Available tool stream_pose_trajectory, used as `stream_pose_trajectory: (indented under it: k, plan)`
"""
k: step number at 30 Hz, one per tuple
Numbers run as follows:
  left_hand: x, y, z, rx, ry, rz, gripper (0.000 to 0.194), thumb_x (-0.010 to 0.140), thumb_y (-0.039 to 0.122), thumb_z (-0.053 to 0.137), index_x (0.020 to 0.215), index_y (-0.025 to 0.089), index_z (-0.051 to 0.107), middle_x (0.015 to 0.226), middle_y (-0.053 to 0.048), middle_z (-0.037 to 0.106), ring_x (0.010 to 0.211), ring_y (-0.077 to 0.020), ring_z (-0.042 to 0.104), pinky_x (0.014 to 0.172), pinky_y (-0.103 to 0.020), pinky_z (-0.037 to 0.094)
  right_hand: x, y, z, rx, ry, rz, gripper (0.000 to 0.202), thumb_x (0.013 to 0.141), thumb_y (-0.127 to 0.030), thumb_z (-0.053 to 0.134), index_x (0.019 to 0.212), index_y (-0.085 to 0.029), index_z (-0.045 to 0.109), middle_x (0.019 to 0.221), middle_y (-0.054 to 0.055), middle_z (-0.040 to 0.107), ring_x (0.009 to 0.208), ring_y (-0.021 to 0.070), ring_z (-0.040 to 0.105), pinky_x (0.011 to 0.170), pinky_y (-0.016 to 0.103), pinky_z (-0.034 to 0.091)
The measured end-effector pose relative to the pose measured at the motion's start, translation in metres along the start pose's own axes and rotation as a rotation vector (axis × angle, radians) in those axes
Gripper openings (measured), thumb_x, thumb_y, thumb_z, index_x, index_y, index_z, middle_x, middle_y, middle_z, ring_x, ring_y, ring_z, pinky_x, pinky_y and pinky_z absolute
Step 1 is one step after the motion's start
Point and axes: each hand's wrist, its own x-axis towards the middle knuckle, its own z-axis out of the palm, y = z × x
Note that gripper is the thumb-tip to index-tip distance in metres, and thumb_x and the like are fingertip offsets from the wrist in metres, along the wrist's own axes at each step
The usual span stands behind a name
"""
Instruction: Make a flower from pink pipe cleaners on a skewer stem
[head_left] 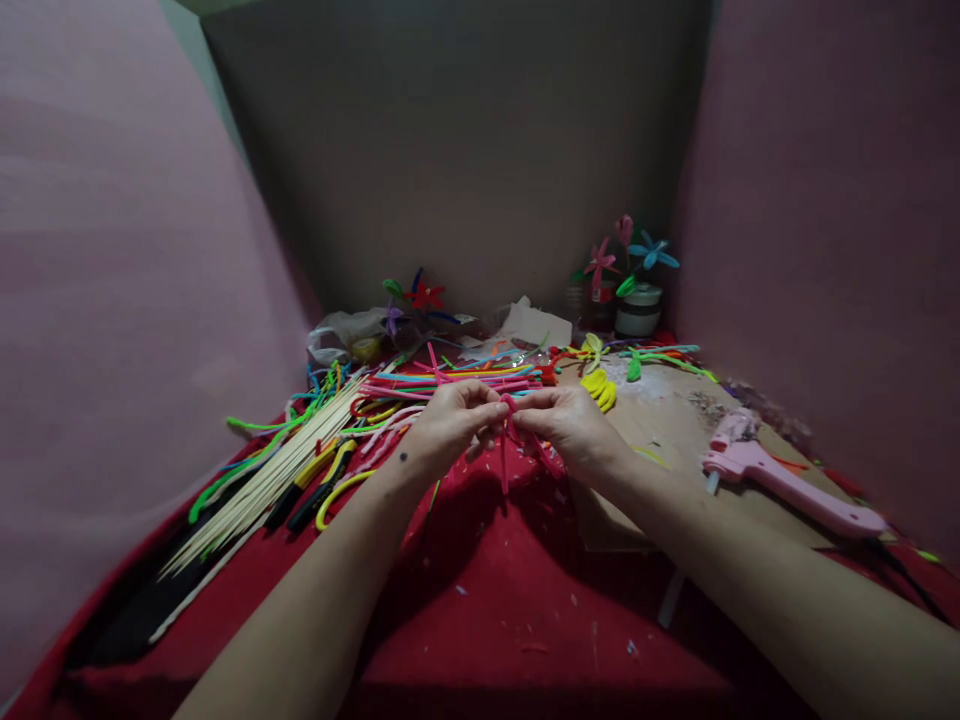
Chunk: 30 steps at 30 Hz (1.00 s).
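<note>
Left hand (pixel 459 422) bare, fingers slender, nails too small to make out. Small, round, near-black spot (pixel 403 457) on back of left wrist; mole or ink, cannot tell. Left forearm (pixel 322 580) bare, smooth, widening from narrow wrist. Right hand (pixel 576 422) likewise bare. Right forearm (pixel 720 555) bare, smooth, plain, similarly tapered, lower part broad.

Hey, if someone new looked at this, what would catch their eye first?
Likely the center: the left hand and right hand pinch a fuzzy pink stem above red cloth. Next, perhaps, the pink glue gun lying on cardboard at the right, and the bundle of pale sticks at the left. A bright blue flower stands out at the back right.
</note>
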Motion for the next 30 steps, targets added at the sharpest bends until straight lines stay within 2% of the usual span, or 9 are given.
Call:
stream_pose_trajectory:
  k: [8, 16, 20, 23, 25, 30]
  plan:
    - [0.003, -0.010, 0.002, 0.097, -0.068, -0.053, 0.015, 0.068, 0.025, 0.056, 0.058, 0.015, 0.050, 0.039, 0.005, 0.045, 0.029, -0.0053, 0.037, 0.030, -0.017, 0.027, -0.001, 0.002, 0.003, 0.009, 0.034, -0.006, 0.006, 0.053, -0.013, 0.055, 0.056, -0.014, 0.060, 0.043, -0.003, 0.053, 0.038, 0.0070, 0.043, 0.038, 0.020, 0.034]
    - [0.003, -0.004, 0.009, 0.292, 0.042, -0.112, 0.005, 0.059, 0.014, 0.048, 0.055, 0.017, 0.047, 0.035, 0.007, 0.041, 0.026, -0.0050, 0.034, 0.029, -0.016, 0.020, -0.003, -0.001, 0.004, -0.113, 0.050, -0.010, 0.013, 0.053, -0.010, 0.049, 0.057, -0.014, 0.060, 0.046, -0.003, 0.053, 0.040, 0.0070, 0.043, 0.040, 0.020, 0.036]
    - [0.002, -0.004, 0.007, 0.292, -0.013, -0.115, 0.006, 0.059, 0.013, 0.046, 0.055, 0.017, 0.046, 0.035, 0.007, 0.040, 0.026, -0.0056, 0.033, 0.028, -0.017, 0.021, -0.003, -0.002, 0.004, -0.086, -0.004, 0.013, 0.009, 0.056, -0.012, 0.052, 0.060, -0.014, 0.059, 0.048, -0.004, 0.052, 0.042, 0.0068, 0.043, 0.041, 0.020, 0.036]
    - [0.002, -0.005, 0.006, 0.259, -0.043, -0.099, 0.006, 0.058, 0.012, 0.045, 0.057, 0.017, 0.048, 0.037, 0.007, 0.041, 0.027, -0.0054, 0.034, 0.029, -0.017, 0.023, -0.003, -0.001, 0.003, -0.097, -0.034, -0.036, 0.011, 0.064, -0.024, 0.057, 0.063, -0.014, 0.060, 0.049, -0.004, 0.051, 0.042, 0.0068, 0.041, 0.041, 0.020, 0.034]
    - [0.001, -0.005, 0.006, 0.239, -0.063, -0.091, 0.007, 0.058, 0.011, 0.045, 0.058, 0.017, 0.049, 0.038, 0.007, 0.041, 0.027, -0.0054, 0.034, 0.029, -0.017, 0.024, -0.003, 0.000, 0.002, -0.140, -0.017, -0.077, 0.017, 0.065, -0.030, 0.059, 0.061, -0.013, 0.061, 0.048, -0.003, 0.050, 0.043, 0.0067, 0.040, 0.041, 0.020, 0.032]
    - [0.000, -0.004, 0.005, 0.167, -0.127, -0.044, 0.008, 0.064, 0.015, 0.049, 0.056, 0.016, 0.050, 0.039, 0.006, 0.043, 0.029, -0.0055, 0.036, 0.031, -0.018, 0.028, -0.003, -0.002, 0.001, -0.159, 0.090, -0.081, 0.015, 0.063, -0.027, 0.061, 0.054, -0.014, 0.058, 0.044, -0.003, 0.050, 0.040, 0.0072, 0.040, 0.041, 0.022, 0.031]
